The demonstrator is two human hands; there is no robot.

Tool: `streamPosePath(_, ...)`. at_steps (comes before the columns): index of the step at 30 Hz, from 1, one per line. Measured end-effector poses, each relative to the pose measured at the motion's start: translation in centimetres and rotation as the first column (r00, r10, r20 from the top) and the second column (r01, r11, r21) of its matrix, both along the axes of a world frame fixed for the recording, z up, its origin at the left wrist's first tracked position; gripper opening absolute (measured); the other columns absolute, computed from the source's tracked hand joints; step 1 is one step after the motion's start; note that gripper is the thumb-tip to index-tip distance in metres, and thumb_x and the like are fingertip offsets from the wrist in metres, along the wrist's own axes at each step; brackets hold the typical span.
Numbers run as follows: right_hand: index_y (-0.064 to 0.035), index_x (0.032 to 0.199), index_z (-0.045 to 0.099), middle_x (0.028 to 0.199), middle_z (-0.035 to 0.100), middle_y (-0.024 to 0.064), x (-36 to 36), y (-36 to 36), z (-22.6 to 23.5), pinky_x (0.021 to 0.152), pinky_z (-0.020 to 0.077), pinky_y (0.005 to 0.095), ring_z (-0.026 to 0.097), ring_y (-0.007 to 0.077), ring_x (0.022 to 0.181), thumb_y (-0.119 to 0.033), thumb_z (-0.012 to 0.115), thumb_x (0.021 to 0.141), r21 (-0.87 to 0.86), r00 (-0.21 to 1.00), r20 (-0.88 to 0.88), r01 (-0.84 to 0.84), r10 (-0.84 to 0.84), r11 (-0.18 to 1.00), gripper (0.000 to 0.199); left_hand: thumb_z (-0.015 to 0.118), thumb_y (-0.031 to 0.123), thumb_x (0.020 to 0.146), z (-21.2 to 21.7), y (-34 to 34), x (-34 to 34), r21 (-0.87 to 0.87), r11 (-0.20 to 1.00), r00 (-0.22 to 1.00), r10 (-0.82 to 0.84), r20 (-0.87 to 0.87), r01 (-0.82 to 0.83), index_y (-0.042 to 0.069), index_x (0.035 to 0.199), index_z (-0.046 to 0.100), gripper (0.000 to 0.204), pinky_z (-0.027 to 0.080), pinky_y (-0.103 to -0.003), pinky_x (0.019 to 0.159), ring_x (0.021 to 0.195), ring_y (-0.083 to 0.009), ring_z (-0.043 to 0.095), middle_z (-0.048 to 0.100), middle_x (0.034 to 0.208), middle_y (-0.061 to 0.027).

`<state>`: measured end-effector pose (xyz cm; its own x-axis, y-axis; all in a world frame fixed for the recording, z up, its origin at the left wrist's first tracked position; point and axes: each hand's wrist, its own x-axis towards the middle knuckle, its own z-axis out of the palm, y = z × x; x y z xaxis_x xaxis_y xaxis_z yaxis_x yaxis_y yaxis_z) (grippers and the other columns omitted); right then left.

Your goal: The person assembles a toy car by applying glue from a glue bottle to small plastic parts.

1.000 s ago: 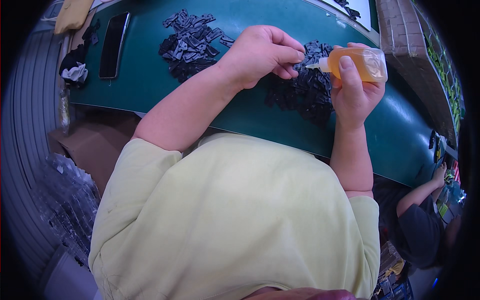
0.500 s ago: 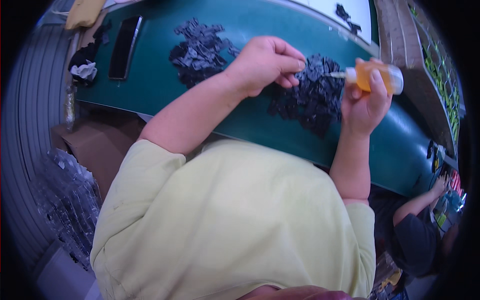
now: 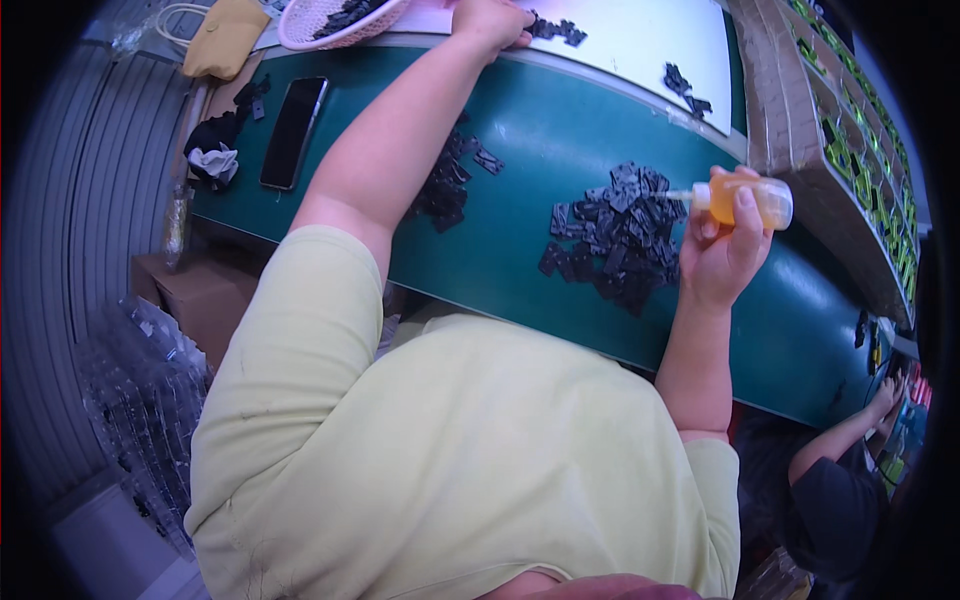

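My right hand point(image 3: 722, 255) holds a small orange squeeze bottle point(image 3: 752, 200) with its nozzle pointing left, above a pile of small flat black parts point(image 3: 615, 245) on the green table point(image 3: 530, 130). My left hand point(image 3: 490, 20) is stretched far out to the white board point(image 3: 640, 40) at the back. Its fingers curl down beside a short row of black parts point(image 3: 555, 28); whether it still grips one is hidden. A second heap of black parts point(image 3: 450, 185) lies partly under my left forearm.
A dark phone point(image 3: 293, 130) lies at the table's left end, near a crumpled white and black cloth point(image 3: 213, 160). A pink basket point(image 3: 320, 20) and a yellow pouch point(image 3: 225, 35) sit at the back left. Another person point(image 3: 840, 490) works at lower right. Shelves point(image 3: 840, 140) run along the right.
My left hand left the bottle's nozzle and reached far forward to the white board. My right hand kept the bottle over the black parts.
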<state>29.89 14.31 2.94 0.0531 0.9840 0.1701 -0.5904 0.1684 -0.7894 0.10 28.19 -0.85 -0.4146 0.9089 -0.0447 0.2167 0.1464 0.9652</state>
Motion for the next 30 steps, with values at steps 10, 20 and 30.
streamPosePath(10, 0.0019, 0.104, 0.053, 0.094, 0.060, 0.0190, 1.8, 1.0, -0.3, 0.048, 0.0361, 0.0209, 0.042, 0.0075, 0.049, -0.019, 0.059, 0.084, -0.005, 0.996, -0.037, 0.077, -0.078, 0.997, 0.030, 0.073, 0.030, 0.073, 2.1, -9.4, 10.6, -0.243, 0.804, 0.598, -0.573, -0.560, 0.543, 0.005, 0.084, 0.067, 0.028, 0.050, -0.034, 0.068, 0.076, -0.0197, 0.064, 0.067, 0.080, -0.0084)
streamPosePath(20, -0.0015, 0.096, 0.054, 0.084, 0.062, 0.0130, 1.4, 0.7, -0.5, 0.046, 0.0401, 0.0196, 0.044, 0.0073, 0.048, -0.012, 0.064, 0.081, 0.024, 0.996, -0.023, 0.085, -0.085, 0.996, 0.021, 0.076, 0.027, 0.068, 2.2, -10.6, 12.6, -0.398, 0.797, 0.643, -0.602, -0.473, 0.454, 0.004, 0.079, 0.066, 0.027, 0.050, -0.034, 0.068, 0.074, -0.0229, 0.064, 0.066, 0.080, -0.0103)
streamPosePath(30, -0.0009, 0.099, 0.055, 0.085, 0.061, 0.0104, 0.0, 0.2, -1.9, 0.051, 0.0453, 0.0189, 0.053, 0.0080, 0.056, -0.010, 0.067, 0.081, 0.199, 0.956, 0.269, 0.065, -0.118, 0.978, 0.024, 0.065, 0.004, 0.081, 2.2, -15.4, 11.3, -0.125, 0.835, 0.768, -0.420, 0.483, 0.535, -0.003, 0.102, 0.060, 0.022, 0.055, -0.023, 0.061, 0.065, -0.0124, 0.063, 0.063, 0.081, -0.0081)
